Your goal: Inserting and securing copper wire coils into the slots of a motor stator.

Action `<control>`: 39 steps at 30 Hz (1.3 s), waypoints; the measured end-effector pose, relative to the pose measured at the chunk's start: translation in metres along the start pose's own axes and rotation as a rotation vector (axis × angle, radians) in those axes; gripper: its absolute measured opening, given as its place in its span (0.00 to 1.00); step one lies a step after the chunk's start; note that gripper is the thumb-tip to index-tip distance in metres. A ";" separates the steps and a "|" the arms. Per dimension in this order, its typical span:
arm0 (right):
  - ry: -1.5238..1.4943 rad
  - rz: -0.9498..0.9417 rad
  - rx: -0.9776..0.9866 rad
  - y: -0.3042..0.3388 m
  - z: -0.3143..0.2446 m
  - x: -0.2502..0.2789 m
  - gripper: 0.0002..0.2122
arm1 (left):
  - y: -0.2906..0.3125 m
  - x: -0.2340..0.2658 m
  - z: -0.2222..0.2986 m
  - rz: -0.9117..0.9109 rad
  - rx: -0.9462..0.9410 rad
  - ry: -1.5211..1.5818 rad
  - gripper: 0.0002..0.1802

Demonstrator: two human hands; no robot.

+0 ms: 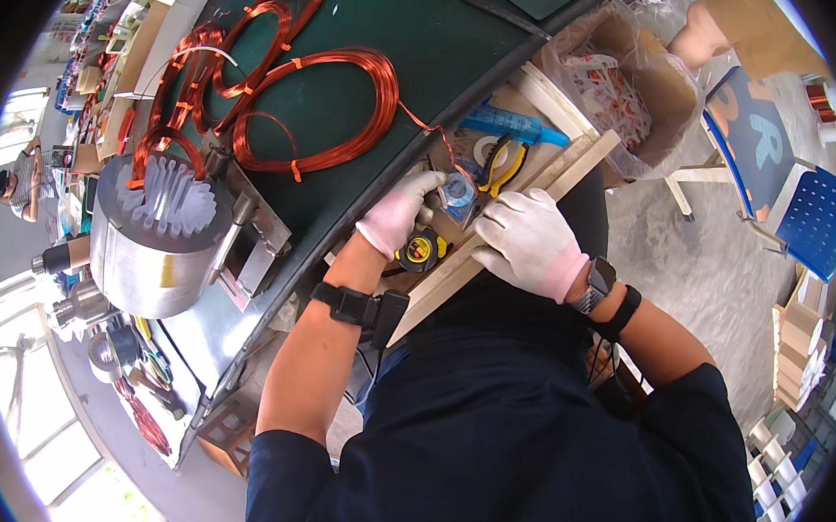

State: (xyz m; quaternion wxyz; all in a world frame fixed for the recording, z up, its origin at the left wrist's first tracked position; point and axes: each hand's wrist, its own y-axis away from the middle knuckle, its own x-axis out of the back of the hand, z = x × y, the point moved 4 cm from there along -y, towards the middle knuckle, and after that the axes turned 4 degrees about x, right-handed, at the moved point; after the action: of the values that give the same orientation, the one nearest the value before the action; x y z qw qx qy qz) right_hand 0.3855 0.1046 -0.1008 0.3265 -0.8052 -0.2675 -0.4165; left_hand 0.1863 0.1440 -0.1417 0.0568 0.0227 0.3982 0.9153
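Observation:
My left hand (398,216), in a white glove with a pink cuff, reaches into an open wooden drawer (439,293). Its fingers are partly bent and apart, beside a small round blue-and-clear item (457,193); no firm hold on it shows. Just below that hand lies a black-and-yellow tape measure (420,250). Yellow-and-black pliers (502,164) rest farther right in the drawer, near a blue strip-like item (513,123). My right hand (529,243), gloved alike, is closed over the drawer's front board, its fingertips curled toward the inside.
Coils of copper wire (384,100) tied with orange bands lie on the green bench (356,183). A metal stator (155,263) with white slot liners stands at left. Right of the drawer is a cardboard box (672,102) lined with plastic, with another person's arm (701,38) beside it.

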 end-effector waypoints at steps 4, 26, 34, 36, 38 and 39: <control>-0.009 -0.022 -0.026 0.002 0.002 -0.002 0.13 | 0.004 -0.001 -0.002 0.027 0.009 -0.032 0.12; -0.086 0.050 -0.007 0.013 0.011 -0.012 0.14 | -0.004 0.005 -0.004 0.251 -0.707 -1.186 0.13; -0.129 0.068 -0.027 0.014 0.012 -0.010 0.11 | -0.038 0.011 0.007 0.437 -0.673 -0.940 0.23; -0.127 0.049 -0.056 0.016 0.013 -0.009 0.11 | -0.040 -0.005 0.019 0.486 -0.716 -1.358 0.28; -0.131 0.030 -0.070 0.019 0.013 -0.008 0.12 | -0.038 -0.029 0.032 0.479 -0.586 -1.440 0.29; -0.126 0.017 -0.081 0.019 0.013 -0.006 0.12 | -0.040 -0.034 0.034 0.531 -0.494 -1.463 0.28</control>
State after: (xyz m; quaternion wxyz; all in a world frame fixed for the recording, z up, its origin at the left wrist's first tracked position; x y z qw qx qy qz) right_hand 0.4018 0.1015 -0.1177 0.2797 -0.8445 -0.2636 -0.3730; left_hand 0.2265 0.1919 -0.1474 0.0868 0.6949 0.0287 0.7133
